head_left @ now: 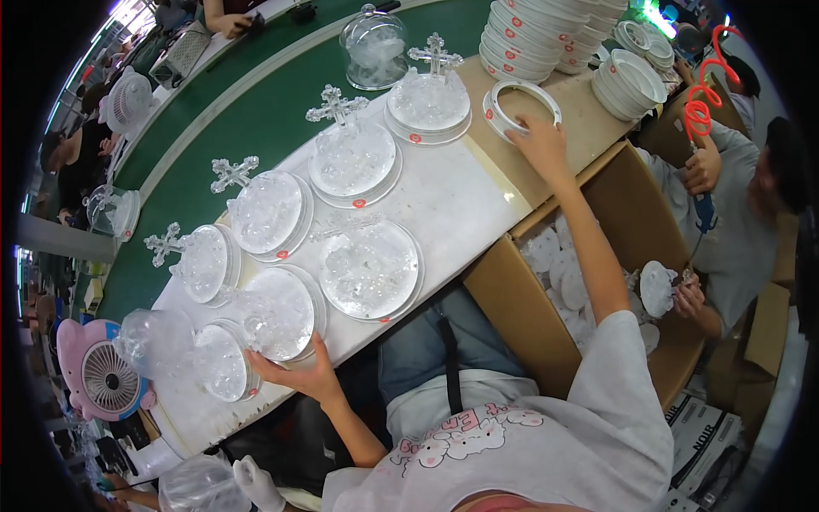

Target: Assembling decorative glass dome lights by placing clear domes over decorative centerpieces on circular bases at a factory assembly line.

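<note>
My right hand (542, 141) is closed on the rim of a white plastic ring (519, 88) over the brown cardboard at the table's far right. My left hand (303, 374) spans the near edge of a round white base (299, 299), thumb and fingers set against its rim. That base carries clear, glittery ornament pieces. Several similar bases stand around it, among them a large one (371, 269) to its right. Along the far edge, others have a clear cross upright behind them, such as this cross (337, 107).
Stacks of white rings (516, 38) stand at the back right. An open carton (503, 311) of white parts sits against the table's right side. Beyond it, a co-worker holds a blue screwdriver (705, 212) on a red coiled cord. A pink fan (107, 375) stands left.
</note>
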Demonstrator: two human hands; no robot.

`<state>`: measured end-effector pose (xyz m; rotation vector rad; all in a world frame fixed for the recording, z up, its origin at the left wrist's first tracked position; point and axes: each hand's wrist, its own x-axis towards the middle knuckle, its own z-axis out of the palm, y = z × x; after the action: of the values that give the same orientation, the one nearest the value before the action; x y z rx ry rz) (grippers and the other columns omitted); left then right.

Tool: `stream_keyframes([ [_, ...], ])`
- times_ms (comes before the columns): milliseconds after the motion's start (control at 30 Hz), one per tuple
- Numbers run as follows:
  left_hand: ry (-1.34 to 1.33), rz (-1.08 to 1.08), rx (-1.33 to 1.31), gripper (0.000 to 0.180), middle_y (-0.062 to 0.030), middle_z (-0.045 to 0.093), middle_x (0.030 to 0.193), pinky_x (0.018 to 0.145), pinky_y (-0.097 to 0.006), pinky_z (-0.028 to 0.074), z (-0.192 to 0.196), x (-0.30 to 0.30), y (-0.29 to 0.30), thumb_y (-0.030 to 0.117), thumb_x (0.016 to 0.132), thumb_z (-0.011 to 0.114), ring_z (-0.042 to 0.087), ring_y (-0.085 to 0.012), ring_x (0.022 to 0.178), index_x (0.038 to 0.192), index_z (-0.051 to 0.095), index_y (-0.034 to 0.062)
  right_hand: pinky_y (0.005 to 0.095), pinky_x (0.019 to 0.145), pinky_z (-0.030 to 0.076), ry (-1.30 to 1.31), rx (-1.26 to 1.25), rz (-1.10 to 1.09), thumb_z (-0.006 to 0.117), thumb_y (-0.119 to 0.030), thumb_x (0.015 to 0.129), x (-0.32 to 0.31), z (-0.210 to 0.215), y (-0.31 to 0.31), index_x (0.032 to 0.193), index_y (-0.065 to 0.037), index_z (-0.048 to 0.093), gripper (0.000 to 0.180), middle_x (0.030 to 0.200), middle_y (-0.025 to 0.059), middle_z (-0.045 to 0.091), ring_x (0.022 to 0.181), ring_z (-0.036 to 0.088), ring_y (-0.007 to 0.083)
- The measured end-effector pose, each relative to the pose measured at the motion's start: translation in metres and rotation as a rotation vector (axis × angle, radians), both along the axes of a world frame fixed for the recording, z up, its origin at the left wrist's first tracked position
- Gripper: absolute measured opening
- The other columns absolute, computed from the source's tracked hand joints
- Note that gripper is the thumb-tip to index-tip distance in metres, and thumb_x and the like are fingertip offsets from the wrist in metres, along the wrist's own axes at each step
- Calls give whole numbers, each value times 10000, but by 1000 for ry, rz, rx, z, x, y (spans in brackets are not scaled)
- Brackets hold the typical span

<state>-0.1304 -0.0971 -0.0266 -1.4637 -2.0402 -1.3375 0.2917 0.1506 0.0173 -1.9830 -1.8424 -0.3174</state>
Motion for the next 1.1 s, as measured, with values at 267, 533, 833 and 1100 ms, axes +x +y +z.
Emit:
stream_keyframes([
  [267, 38, 2, 21, 974, -209, 227, 1434, 1088, -517, 227, -4, -3, 2, 270, 691, 800, 235, -401, 1335, 1402, 198, -12, 343, 791, 492, 493, -343, 294, 653, -269, 832, -40, 23, -59, 1166, -98, 591, 380, 949, 145, 670, 904, 647, 264],
  [533, -51, 22, 58, 887, -225, 241, 1426, 1068, -488, 259, 2, 5, 1, 287, 767, 736, 273, -381, 1321, 1405, 203, -24, 329, 905, 446, 665, -405, 762, 644, -178, 835, -90, 36, -103, 1275, -40, 510, 480, 1170, 126, 607, 1044, 593, 231],
  [833, -205, -959, -214, 459, -186, 512, 1234, 966, -416, 396, 56, 148, 5, 45, 745, 655, 472, -376, 1178, 1187, 543, 0, 296, 858, 464, 659, -219, 609, 588, -85, 853, -72, 22, -145, 1151, -40, 592, 302, 1124, 104, 624, 1028, 597, 205],
  [1100, 20, -990, -187, 626, -250, 359, 1348, 1036, -523, 288, 25, 227, 83, 118, 763, 631, 293, -465, 1292, 1325, 391, -17, 313, 1015, 354, 1427, -86, 605, 431, 25, 888, -72, -3, -145, 1264, 16, 423, 377, 1246, 155, 532, 1199, 480, 212],
])
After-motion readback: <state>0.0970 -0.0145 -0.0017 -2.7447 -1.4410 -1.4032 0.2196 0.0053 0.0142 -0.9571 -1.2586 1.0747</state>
